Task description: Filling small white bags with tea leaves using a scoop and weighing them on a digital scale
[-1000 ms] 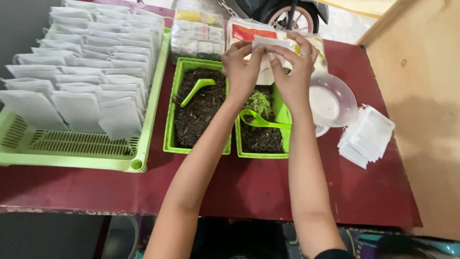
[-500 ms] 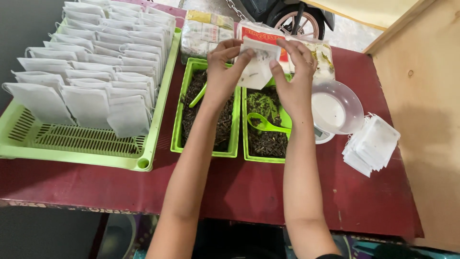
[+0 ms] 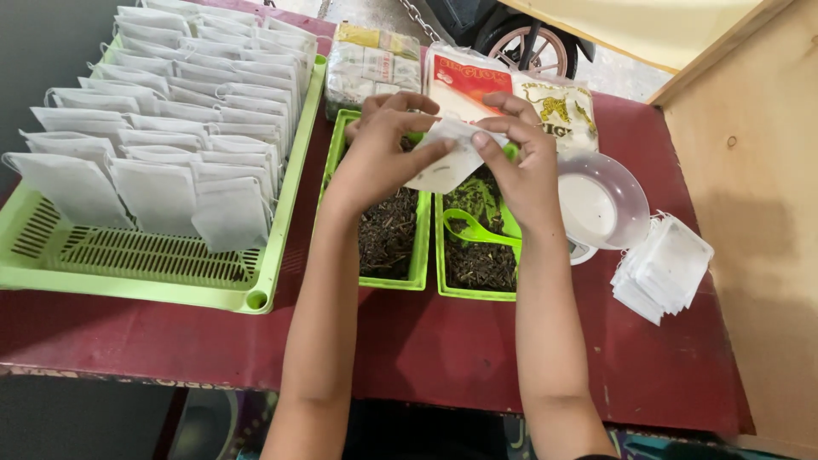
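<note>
While both hands meet above green trays of dried leaves, small white filter bag sits pinched between them: left hand grips left edge, right hand grips right. Bag long axis runs left-right, slightly tilted; hands equally near.

Two bare forearms, no sleeves, rings, watch or gloves; left hand and right hand have short, unpainted nails on the fingers

At the far edge of your worktop lie three flat packets: a clear-wrapped pale bundle with a yellow top, a red and white packet beside it, and a whitish packet with a yellow animal picture rightmost.
</note>
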